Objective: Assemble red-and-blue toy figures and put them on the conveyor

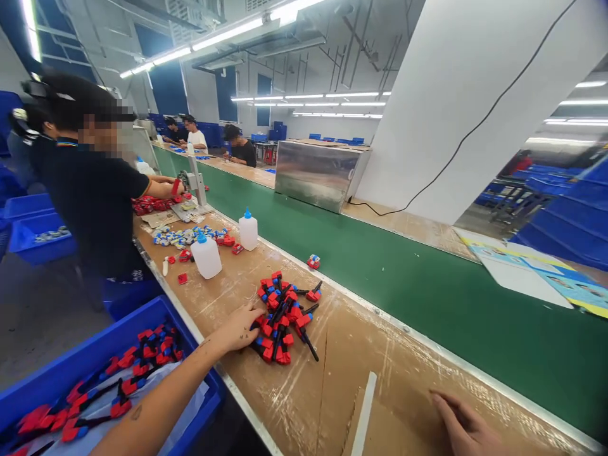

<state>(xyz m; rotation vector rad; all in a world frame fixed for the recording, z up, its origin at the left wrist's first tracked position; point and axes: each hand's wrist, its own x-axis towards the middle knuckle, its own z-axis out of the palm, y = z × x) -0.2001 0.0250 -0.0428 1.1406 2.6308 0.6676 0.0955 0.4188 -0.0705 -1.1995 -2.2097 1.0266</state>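
The left hand is lying open, fingers spread, touching the 9 o'clock edge of a pile of red, blue and black parts on the bench. The right hand is resting flat at 5 o'clock from the pile, well apart, fingers loosely together, gripping nothing. A blue bin of like parts is sitting at 8 o'clock. Two bottles are standing at 11 o'clock, near a co-worker.

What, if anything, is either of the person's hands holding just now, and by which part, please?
Nothing is clearly held. The left hand rests against the near edge of the pile of red and black parts; the right hand lies flat on the cardboard.
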